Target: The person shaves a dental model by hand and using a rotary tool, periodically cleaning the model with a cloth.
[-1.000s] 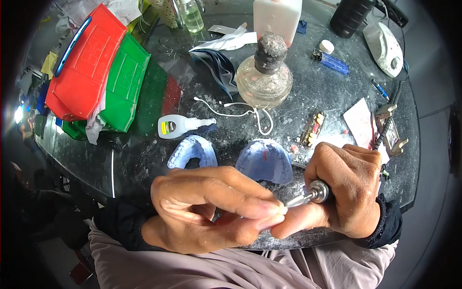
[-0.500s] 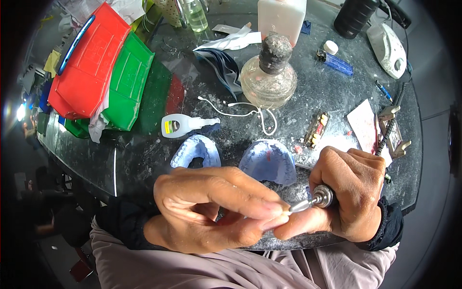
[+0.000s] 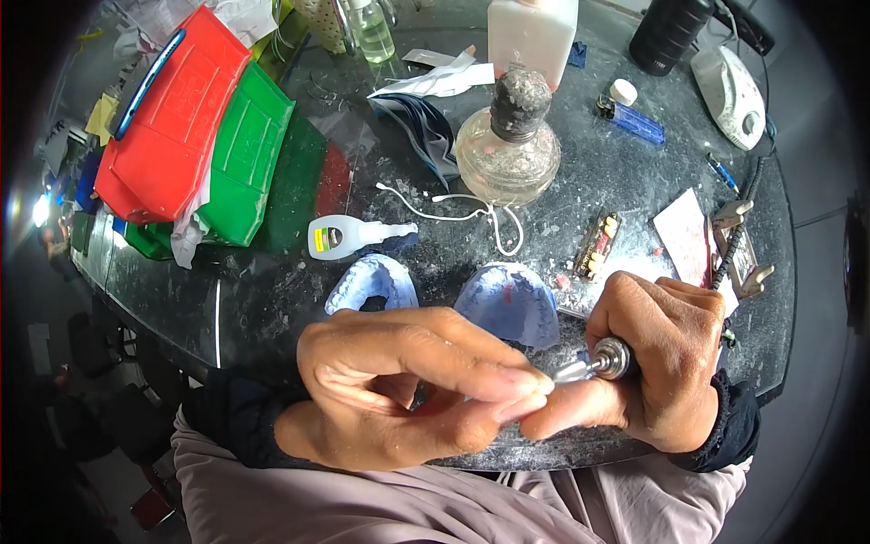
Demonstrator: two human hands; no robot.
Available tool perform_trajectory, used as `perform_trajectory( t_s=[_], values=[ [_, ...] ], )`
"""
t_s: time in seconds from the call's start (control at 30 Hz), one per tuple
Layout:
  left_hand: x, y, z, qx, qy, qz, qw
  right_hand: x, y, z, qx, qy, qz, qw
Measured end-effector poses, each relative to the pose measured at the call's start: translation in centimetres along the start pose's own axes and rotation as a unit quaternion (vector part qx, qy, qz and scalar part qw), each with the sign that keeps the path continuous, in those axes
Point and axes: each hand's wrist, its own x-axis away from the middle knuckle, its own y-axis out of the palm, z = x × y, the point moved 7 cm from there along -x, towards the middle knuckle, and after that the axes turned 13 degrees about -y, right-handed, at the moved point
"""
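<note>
My right hand grips a metal rotary handpiece, its silver tip pointing left. My left hand is pinched at that tip; a small pink piece shows faintly between its fingers, mostly hidden. Both hands hover over the near edge of the dark round table. Just beyond them lie two pale blue dental casts. A small card of artificial teeth lies to the right of the casts.
A glass spirit lamp stands mid-table with a white string before it. A small white glue bottle lies left. Red and green plastic cases sit far left. A blue lighter, white bottle and white device are at the back.
Both hands have stayed together at the table's near edge. The left fingers shifted slightly along the handpiece tip; nothing was picked up or put down.
</note>
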Motion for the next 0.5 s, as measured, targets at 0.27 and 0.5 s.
perform_trajectory(
  t_s=[0.27, 0.5],
  values=[
    [-0.19, 0.02, -0.14, -0.018, -0.004, 0.001, 1.0, 0.33, 0.23, 0.24, -0.021, 0.011, -0.005, 1.0],
    [-0.06, 0.1, -0.38, -0.022, -0.009, -0.001, 1.0, 0.15, 0.02, 0.16, -0.028, -0.018, 0.009, 0.999]
  ],
)
